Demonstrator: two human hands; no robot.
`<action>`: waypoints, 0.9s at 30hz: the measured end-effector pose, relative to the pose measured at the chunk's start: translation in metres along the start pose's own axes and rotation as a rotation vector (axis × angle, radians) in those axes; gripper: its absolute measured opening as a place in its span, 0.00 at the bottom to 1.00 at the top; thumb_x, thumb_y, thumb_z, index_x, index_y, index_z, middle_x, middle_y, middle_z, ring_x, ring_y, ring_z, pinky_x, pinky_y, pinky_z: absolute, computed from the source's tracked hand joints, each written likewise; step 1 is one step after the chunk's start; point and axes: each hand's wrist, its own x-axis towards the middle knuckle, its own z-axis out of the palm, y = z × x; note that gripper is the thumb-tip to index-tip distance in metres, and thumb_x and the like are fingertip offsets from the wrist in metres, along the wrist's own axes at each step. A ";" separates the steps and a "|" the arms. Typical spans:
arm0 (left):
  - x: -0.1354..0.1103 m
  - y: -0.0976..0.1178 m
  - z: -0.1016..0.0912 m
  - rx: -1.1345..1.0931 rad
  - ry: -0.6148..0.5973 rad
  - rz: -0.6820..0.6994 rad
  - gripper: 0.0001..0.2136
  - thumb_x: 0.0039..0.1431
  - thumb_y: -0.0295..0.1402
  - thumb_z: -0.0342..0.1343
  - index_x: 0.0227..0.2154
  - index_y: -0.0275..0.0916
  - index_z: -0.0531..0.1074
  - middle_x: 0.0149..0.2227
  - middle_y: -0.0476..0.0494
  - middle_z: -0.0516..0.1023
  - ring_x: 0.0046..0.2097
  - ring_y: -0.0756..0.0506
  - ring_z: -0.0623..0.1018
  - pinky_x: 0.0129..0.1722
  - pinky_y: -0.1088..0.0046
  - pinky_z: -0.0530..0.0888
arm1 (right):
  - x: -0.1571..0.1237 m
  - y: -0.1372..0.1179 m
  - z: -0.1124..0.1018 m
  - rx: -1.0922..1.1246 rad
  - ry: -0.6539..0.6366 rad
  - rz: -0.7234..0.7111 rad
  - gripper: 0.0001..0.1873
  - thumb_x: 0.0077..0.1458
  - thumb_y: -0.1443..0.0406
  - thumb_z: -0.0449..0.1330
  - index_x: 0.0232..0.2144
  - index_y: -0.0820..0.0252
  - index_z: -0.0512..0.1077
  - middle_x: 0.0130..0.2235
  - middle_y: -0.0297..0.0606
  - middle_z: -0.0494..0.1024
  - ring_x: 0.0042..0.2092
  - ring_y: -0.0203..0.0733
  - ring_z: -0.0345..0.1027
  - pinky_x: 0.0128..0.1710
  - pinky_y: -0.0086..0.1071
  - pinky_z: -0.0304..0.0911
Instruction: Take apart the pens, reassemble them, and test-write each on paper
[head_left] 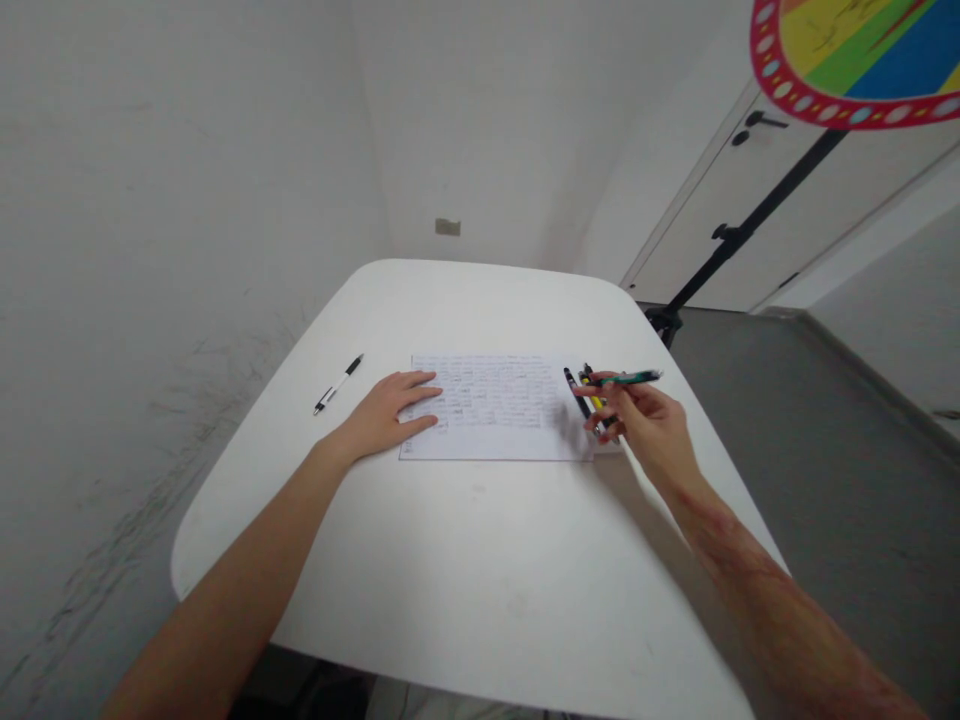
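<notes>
A sheet of paper [495,440] covered with lines of writing lies on the white table. My left hand [390,410] rests flat on the sheet's left end, fingers spread. Over the right end of the sheet, my right hand [637,412] grips a green and black pen [630,378] between thumb and fingers. Just below and beside those fingers lie a black pen [576,392] and a yellow and black one [596,402], partly hidden by the hand. Left of my left hand is a white pen with a black grip [339,384].
The white table [480,560] has rounded corners and stands close to the walls. At the right, a colourful wheel [847,110] sits on a black stand [750,235] in front of a door [810,210]. A wall plate [448,228] shows behind the table.
</notes>
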 end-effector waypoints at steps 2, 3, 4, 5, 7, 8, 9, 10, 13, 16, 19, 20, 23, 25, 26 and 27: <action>0.000 0.000 0.000 -0.004 0.006 0.001 0.24 0.72 0.51 0.60 0.65 0.50 0.77 0.73 0.41 0.71 0.73 0.34 0.70 0.75 0.43 0.63 | 0.008 -0.001 -0.011 -0.169 0.034 -0.002 0.33 0.63 0.35 0.61 0.41 0.58 0.80 0.31 0.44 0.85 0.21 0.40 0.67 0.19 0.33 0.60; 0.000 0.000 0.000 -0.006 0.007 0.002 0.23 0.72 0.51 0.59 0.65 0.50 0.77 0.73 0.41 0.71 0.73 0.34 0.70 0.76 0.42 0.63 | 0.012 -0.001 -0.016 -0.298 0.031 -0.013 0.32 0.64 0.36 0.59 0.37 0.58 0.79 0.26 0.42 0.81 0.20 0.40 0.65 0.21 0.34 0.58; -0.001 0.000 0.000 -0.008 0.005 0.001 0.23 0.73 0.51 0.59 0.65 0.51 0.77 0.73 0.41 0.71 0.73 0.34 0.70 0.76 0.42 0.62 | 0.015 -0.001 -0.020 -0.443 0.033 -0.037 0.31 0.66 0.37 0.58 0.34 0.58 0.78 0.24 0.40 0.80 0.21 0.40 0.66 0.23 0.34 0.58; -0.001 0.000 0.000 -0.012 0.001 0.001 0.23 0.73 0.51 0.59 0.65 0.51 0.77 0.73 0.42 0.71 0.73 0.34 0.70 0.76 0.41 0.61 | 0.017 -0.001 -0.024 -0.593 0.023 -0.059 0.30 0.68 0.39 0.56 0.31 0.57 0.77 0.23 0.40 0.79 0.23 0.42 0.67 0.25 0.35 0.58; 0.000 0.000 0.000 -0.018 -0.010 0.003 0.23 0.73 0.51 0.59 0.65 0.51 0.77 0.73 0.42 0.71 0.73 0.35 0.70 0.77 0.41 0.61 | 0.022 0.000 -0.027 -0.880 -0.006 -0.084 0.28 0.70 0.44 0.54 0.30 0.56 0.77 0.26 0.43 0.81 0.27 0.45 0.71 0.28 0.36 0.55; 0.000 0.000 -0.001 -0.019 -0.014 0.007 0.22 0.73 0.50 0.59 0.65 0.51 0.77 0.73 0.41 0.71 0.73 0.35 0.70 0.76 0.42 0.61 | 0.024 0.001 -0.027 -1.005 -0.025 -0.084 0.26 0.71 0.47 0.54 0.30 0.56 0.77 0.29 0.44 0.83 0.28 0.46 0.73 0.29 0.36 0.53; 0.000 -0.001 -0.001 -0.021 -0.017 0.011 0.22 0.73 0.50 0.59 0.65 0.50 0.77 0.73 0.41 0.71 0.73 0.35 0.70 0.76 0.42 0.61 | 0.027 0.003 -0.025 -1.107 -0.045 -0.079 0.25 0.71 0.48 0.53 0.31 0.56 0.78 0.31 0.45 0.84 0.30 0.47 0.74 0.29 0.36 0.51; 0.000 -0.001 -0.001 -0.022 -0.017 0.015 0.22 0.73 0.50 0.59 0.65 0.50 0.77 0.73 0.41 0.71 0.73 0.36 0.70 0.76 0.43 0.61 | 0.029 0.005 -0.023 -1.187 -0.066 -0.070 0.24 0.71 0.49 0.53 0.33 0.56 0.79 0.33 0.46 0.85 0.31 0.48 0.75 0.30 0.36 0.50; 0.000 -0.002 -0.001 -0.029 -0.014 0.019 0.22 0.73 0.49 0.60 0.64 0.50 0.77 0.73 0.40 0.71 0.72 0.36 0.71 0.76 0.42 0.61 | 0.034 0.011 -0.016 -1.307 -0.127 -0.046 0.25 0.72 0.47 0.52 0.37 0.56 0.81 0.36 0.48 0.86 0.33 0.50 0.77 0.30 0.36 0.49; 0.000 0.001 -0.001 -0.039 -0.011 0.014 0.22 0.72 0.48 0.60 0.64 0.51 0.78 0.72 0.41 0.71 0.72 0.35 0.71 0.76 0.41 0.61 | 0.037 0.013 -0.013 -1.341 -0.143 -0.045 0.26 0.71 0.46 0.53 0.38 0.57 0.81 0.36 0.49 0.86 0.33 0.50 0.77 0.30 0.36 0.50; 0.001 0.008 -0.003 -0.047 0.017 0.008 0.21 0.72 0.48 0.60 0.63 0.51 0.78 0.71 0.42 0.73 0.71 0.36 0.73 0.76 0.42 0.62 | 0.033 0.011 -0.012 -1.312 -0.101 -0.065 0.26 0.71 0.46 0.53 0.33 0.57 0.79 0.32 0.46 0.83 0.31 0.49 0.75 0.30 0.37 0.48; 0.001 0.010 -0.005 -0.044 0.040 0.000 0.20 0.72 0.48 0.59 0.62 0.51 0.78 0.70 0.42 0.75 0.70 0.36 0.74 0.75 0.43 0.64 | 0.030 0.009 -0.011 -1.289 -0.082 -0.080 0.26 0.71 0.47 0.53 0.32 0.56 0.77 0.30 0.45 0.82 0.30 0.48 0.74 0.30 0.37 0.48; 0.002 0.015 -0.015 0.032 0.183 -0.112 0.18 0.74 0.47 0.56 0.58 0.48 0.78 0.63 0.41 0.80 0.64 0.36 0.78 0.70 0.48 0.70 | 0.018 0.006 0.000 -1.175 -0.063 -0.154 0.24 0.69 0.48 0.54 0.29 0.55 0.73 0.28 0.42 0.80 0.28 0.45 0.69 0.30 0.36 0.47; -0.001 0.014 -0.024 0.167 0.322 -0.286 0.17 0.74 0.47 0.54 0.56 0.44 0.78 0.59 0.38 0.81 0.61 0.34 0.78 0.67 0.48 0.72 | 0.006 0.007 0.011 -1.058 -0.112 -0.223 0.24 0.69 0.48 0.54 0.27 0.55 0.71 0.26 0.41 0.78 0.28 0.44 0.67 0.31 0.37 0.48; -0.003 0.012 -0.028 0.249 0.371 -0.385 0.18 0.74 0.47 0.54 0.57 0.42 0.77 0.59 0.35 0.81 0.61 0.31 0.78 0.66 0.46 0.72 | 0.001 0.008 0.018 -0.999 -0.141 -0.262 0.24 0.69 0.49 0.54 0.26 0.55 0.70 0.26 0.40 0.78 0.28 0.43 0.66 0.32 0.37 0.49; -0.005 0.010 -0.032 0.328 0.399 -0.475 0.20 0.73 0.46 0.54 0.58 0.40 0.75 0.60 0.32 0.79 0.62 0.29 0.76 0.65 0.43 0.71 | -0.005 0.011 0.024 -0.949 -0.169 -0.287 0.24 0.69 0.49 0.54 0.24 0.55 0.68 0.25 0.39 0.76 0.28 0.43 0.65 0.32 0.37 0.49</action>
